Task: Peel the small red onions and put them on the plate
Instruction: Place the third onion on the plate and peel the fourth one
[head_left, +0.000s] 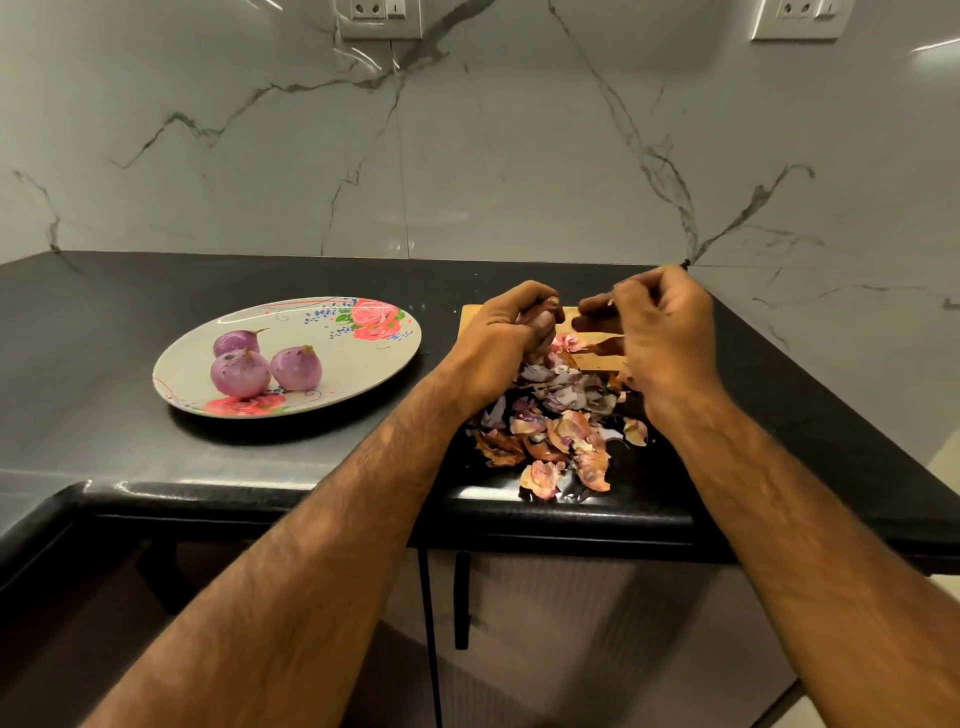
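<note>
Over the wooden board, left hand clasps an onion; right hand is curled, grasp indeterminate. Papery skins lie heaped beneath. Three smooth round bulbs rest on the oval floral plate.

Plate: one. Peeled onions on it: three. Held onion: one. Wooden board: one. Skin heap: one. Wall sockets: two.

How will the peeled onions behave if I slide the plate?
The peeled onions look round and glossy, so they will probably roll easily and feel slippery. The plate looks shallow with a low rim, so a sharp push might spill one.
</note>
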